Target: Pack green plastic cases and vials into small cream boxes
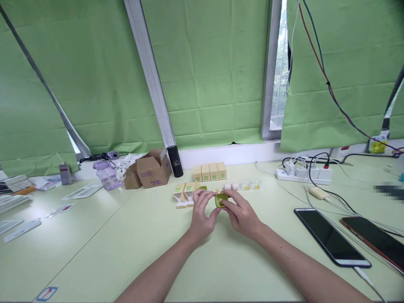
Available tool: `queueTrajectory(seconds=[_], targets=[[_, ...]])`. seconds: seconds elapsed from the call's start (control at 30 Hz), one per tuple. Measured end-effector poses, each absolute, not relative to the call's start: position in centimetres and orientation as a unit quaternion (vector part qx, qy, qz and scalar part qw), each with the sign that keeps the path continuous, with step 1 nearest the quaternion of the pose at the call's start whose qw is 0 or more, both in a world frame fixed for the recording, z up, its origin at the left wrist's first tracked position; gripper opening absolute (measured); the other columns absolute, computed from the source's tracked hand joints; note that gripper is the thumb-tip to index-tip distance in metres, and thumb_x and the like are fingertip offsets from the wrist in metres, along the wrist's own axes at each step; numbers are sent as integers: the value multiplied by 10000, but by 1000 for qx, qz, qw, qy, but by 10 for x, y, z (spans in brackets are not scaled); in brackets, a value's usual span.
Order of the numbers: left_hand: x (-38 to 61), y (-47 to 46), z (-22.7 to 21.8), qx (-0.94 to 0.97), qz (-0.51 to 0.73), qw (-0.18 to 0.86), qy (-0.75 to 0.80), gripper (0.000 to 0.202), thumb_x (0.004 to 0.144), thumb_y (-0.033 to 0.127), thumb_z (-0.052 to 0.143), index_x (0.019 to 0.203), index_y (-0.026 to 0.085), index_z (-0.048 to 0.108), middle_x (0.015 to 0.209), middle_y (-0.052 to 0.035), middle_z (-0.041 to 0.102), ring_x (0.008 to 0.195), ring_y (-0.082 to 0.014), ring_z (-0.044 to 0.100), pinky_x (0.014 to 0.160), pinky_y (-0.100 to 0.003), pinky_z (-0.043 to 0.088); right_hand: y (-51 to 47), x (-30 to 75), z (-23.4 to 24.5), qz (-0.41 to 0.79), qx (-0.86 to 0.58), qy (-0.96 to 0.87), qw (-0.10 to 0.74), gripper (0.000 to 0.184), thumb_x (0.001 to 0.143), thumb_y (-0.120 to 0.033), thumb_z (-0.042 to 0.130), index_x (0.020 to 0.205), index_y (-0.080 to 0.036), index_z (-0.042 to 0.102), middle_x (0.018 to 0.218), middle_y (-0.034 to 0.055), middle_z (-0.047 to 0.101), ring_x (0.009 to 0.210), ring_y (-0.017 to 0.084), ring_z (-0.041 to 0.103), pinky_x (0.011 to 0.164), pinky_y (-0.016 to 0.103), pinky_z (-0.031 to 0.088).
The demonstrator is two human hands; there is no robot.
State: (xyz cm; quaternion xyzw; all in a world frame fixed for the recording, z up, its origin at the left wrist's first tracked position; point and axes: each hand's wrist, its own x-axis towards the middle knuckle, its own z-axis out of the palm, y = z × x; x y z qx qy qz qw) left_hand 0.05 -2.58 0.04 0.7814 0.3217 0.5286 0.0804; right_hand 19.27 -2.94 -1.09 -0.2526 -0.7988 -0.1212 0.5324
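Note:
A small olive-green square cup (217,203) is held up between both hands, its open side facing me. My left hand (203,212) grips its left edge with thumb and fingers. My right hand (244,212) holds the right side, with a fingertip pressed into the opening. Just beyond the hands lie another green piece (203,187), partly hidden, and two small pale pink cylinders (231,186). Right of these are two clear cups (246,184) with yellow bits inside. Two opened small cartons (184,191) stand beyond my left hand.
A row of several small closed boxes (210,171) stands at the back. Left of it are a black cylinder (175,161), a cardboard box (154,170) and a purple bottle (107,174). Two phones (331,235), cables and a power strip (304,174) occupy the right.

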Motion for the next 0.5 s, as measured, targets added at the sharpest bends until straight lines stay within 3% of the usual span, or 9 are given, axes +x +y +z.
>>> queueTrajectory(seconds=[0.33, 0.5], targets=[[1, -24, 0, 767, 539, 98, 334, 319, 955, 327, 682, 1267, 265, 650, 1205, -113, 676, 1249, -313, 510, 1078, -546, 453, -33, 193, -14, -27, -273, -784, 557, 352, 996, -147, 564, 1337, -228, 536, 1415, 176, 648, 1332, 299, 629, 1064, 532, 574], [1, -22, -1, 755, 546, 108, 347, 291, 967, 401, 665, 1214, 248, 670, 1178, -117, 691, 1245, -315, 523, 1064, -539, 467, -33, 194, -13, 2, -278, -768, 577, 376, 993, -123, 517, 1348, -241, 558, 1418, 164, 633, 1330, 298, 622, 1001, 494, 613]])
